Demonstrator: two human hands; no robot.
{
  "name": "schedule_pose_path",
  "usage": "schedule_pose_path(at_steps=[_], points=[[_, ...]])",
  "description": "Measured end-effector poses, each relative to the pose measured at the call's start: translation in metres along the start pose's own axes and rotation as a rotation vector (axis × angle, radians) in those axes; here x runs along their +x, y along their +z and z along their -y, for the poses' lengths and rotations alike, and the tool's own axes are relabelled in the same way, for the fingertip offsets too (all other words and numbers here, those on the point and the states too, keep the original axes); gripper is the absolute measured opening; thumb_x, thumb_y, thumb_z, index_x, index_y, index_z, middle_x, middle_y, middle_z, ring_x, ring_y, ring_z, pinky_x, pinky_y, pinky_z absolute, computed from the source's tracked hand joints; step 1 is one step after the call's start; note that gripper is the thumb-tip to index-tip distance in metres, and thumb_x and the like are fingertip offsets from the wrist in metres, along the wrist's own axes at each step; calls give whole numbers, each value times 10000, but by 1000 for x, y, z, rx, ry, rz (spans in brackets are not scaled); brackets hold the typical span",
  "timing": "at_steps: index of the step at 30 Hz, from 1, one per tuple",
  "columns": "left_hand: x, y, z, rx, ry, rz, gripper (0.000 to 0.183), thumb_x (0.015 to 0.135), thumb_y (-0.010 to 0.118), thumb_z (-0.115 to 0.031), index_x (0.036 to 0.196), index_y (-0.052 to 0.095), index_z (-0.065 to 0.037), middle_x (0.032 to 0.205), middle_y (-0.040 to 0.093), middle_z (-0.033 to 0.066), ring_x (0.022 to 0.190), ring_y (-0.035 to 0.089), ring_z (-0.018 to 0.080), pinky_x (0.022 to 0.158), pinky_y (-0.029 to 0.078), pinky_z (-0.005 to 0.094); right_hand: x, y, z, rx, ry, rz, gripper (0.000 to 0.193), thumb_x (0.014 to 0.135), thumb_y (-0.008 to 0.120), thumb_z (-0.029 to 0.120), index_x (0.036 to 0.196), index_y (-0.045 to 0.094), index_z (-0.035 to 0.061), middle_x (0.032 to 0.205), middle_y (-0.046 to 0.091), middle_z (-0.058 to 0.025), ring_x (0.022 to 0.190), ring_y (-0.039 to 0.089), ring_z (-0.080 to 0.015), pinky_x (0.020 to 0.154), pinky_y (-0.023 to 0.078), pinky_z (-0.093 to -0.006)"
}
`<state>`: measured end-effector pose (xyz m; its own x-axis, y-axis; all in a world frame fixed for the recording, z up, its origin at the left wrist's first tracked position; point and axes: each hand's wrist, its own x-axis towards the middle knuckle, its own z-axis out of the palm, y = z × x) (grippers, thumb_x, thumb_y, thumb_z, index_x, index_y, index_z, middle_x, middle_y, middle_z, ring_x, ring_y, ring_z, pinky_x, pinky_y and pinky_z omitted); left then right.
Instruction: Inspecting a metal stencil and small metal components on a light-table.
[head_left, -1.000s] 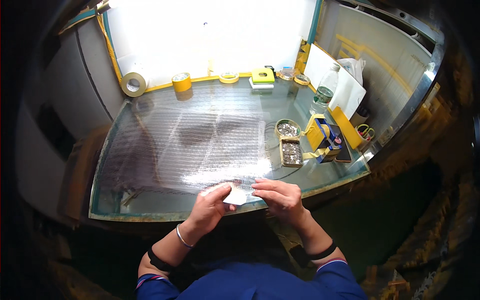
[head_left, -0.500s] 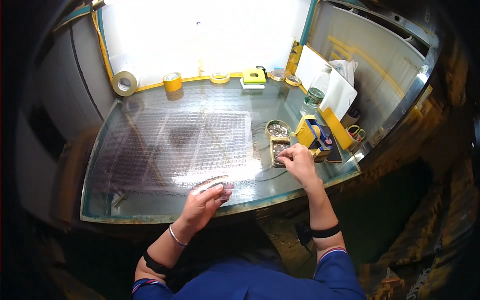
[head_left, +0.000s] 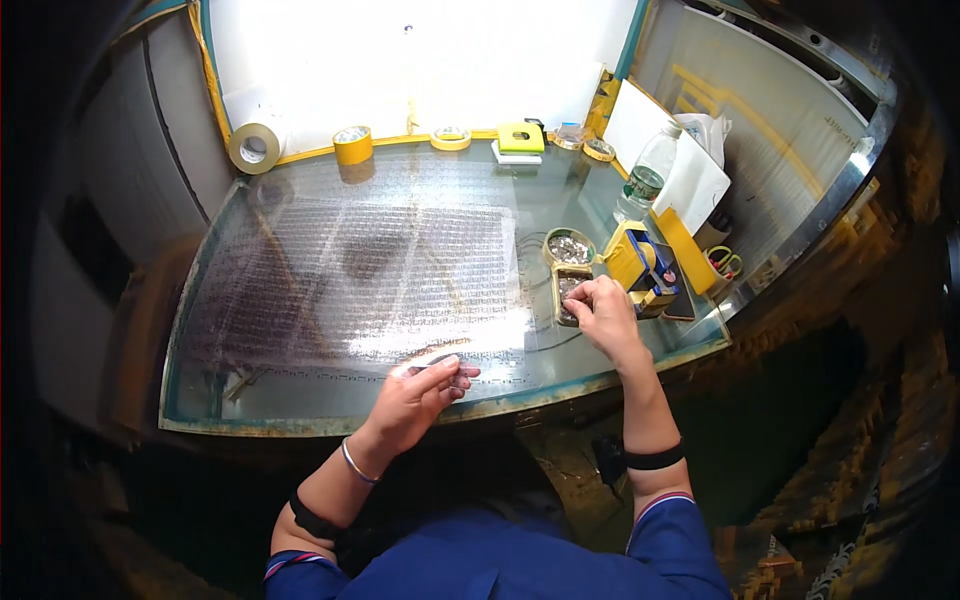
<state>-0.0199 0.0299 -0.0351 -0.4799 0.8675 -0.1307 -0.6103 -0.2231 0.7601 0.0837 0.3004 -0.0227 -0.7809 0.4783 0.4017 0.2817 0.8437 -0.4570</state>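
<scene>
My left hand [head_left: 412, 398], near the front edge of the glass-topped table, is closed on a small clear plastic piece [head_left: 461, 382], thumb on top. Its exact outline is hard to make out against the glare. Over a rectangular container [head_left: 561, 312] of small dark bits, my right hand [head_left: 610, 318] pinches thumb and forefinger together. Whatever lies between those fingertips is too small to see. Just behind stands a round dish [head_left: 570, 246] filled with small shiny pieces. A large transparent sheet with rows of fine marks [head_left: 400, 270] covers much of the tabletop left of the containers.
Right of my right hand sits a yellow and blue tape dispenser [head_left: 640, 262]. Beyond it are a clear bottle [head_left: 645, 180] and a cup with scissors [head_left: 722, 265]. Tape rolls [head_left: 352, 146] and a lime-green hole punch [head_left: 520, 139] line the back edge.
The whole view has shifted slightly. My right hand stays at the rectangular container, fingertips pinched. In my left hand the clear piece has tilted and shows less of its face.
</scene>
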Motion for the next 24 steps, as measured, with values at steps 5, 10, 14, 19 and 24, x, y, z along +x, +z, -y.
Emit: schedule_pose_path(at_steps=[5,10,14,19,24], points=[[0,0,0,-11,-9,-15,181,900,547,-129,1024,571,0,966,627,113,830,568,135,787,459,281,-6,11,-4,102,-32,-168,73,785,617,89,826,605,30,810,590,-123,814,546,-298,721,428,-393],[1,0,0,-22,-14,-17,179,900,547,-130,1020,571,0,962,626,110,820,566,130,785,459,278,-12,20,-7,192,-50,-310,64,803,587,52,863,583,31,804,603,-109,779,558,-290,701,436,-375],[1,1,-1,-14,-7,-15,180,900,548,-131,1020,570,2,967,623,113,822,562,127,788,457,276,-12,20,-9,243,-53,-352,73,795,590,35,867,604,29,820,620,-105,772,579,-269,703,450,-350],[1,2,-1,-16,-12,-24,184,901,547,-131,1023,568,5,967,620,119,818,558,129,790,456,280,-13,18,-5,312,7,-347,104,770,618,32,871,642,27,794,631,-97,712,595,-220,668,464,-319],[0,1,-1,-17,-6,-25,184,900,548,-130,1019,571,8,965,620,121,821,556,131,791,456,284,-14,14,3,310,36,-327,98,759,646,47,853,662,28,763,634,-92,684,597,-205,655,465,-311]])
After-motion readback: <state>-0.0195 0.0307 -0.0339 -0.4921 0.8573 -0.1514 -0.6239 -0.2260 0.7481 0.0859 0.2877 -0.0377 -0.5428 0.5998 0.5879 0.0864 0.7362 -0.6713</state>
